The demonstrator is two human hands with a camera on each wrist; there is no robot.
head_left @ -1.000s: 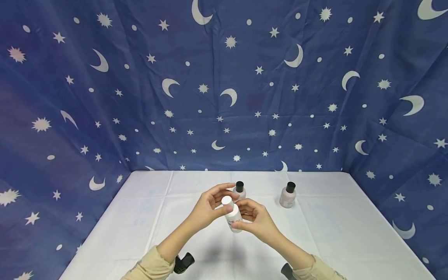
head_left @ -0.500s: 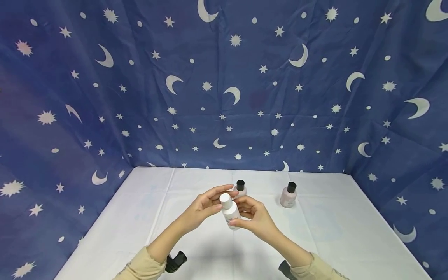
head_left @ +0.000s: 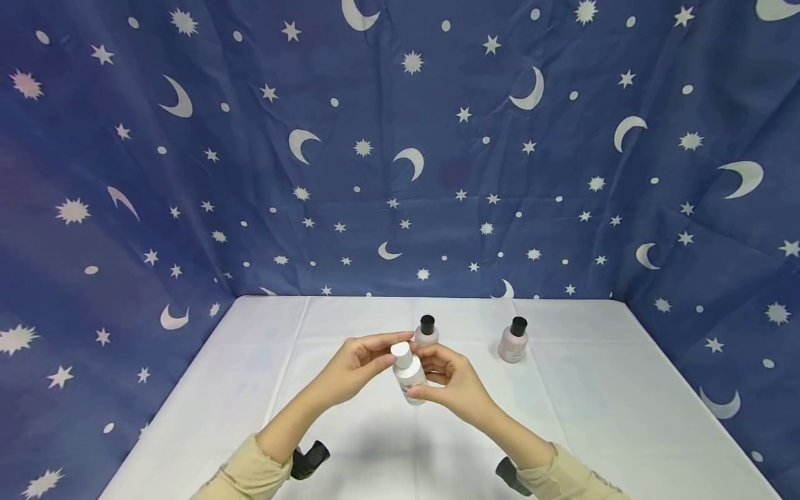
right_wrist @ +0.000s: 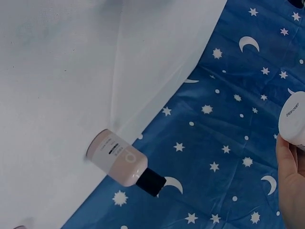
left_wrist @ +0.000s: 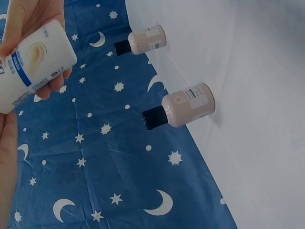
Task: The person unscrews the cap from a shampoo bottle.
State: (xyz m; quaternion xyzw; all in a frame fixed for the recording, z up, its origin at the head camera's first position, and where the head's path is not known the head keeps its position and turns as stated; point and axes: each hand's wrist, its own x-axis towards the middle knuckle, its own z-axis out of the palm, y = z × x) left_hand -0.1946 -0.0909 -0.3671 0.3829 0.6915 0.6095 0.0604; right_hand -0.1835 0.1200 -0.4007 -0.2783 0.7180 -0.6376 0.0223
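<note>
A white bottle [head_left: 410, 380] with a white cap [head_left: 401, 354] is held above the table, tilted with its cap toward the upper left in the head view. My right hand [head_left: 459, 389] grips its body, thumb on the near side and fingers behind. My left hand [head_left: 350, 368] pinches the cap between thumb and fingers. The left wrist view shows the bottle's printed label [left_wrist: 24, 69] with a blue band, the cap lying outside that frame. In the right wrist view the bottle's round base [right_wrist: 291, 117] faces the camera.
Two pinkish bottles with black caps stand on the white-covered table [head_left: 300, 430]: one just behind my hands [head_left: 427, 335], another farther right [head_left: 512, 344]. A blue curtain [head_left: 400, 173] with moons and stars hangs behind the table and along its sides.
My left thumb and fingers have shifted on the white cap, the thumb moving to its left side. The white bottle has moved slightly up and left. Both pinkish bottles stay put.
</note>
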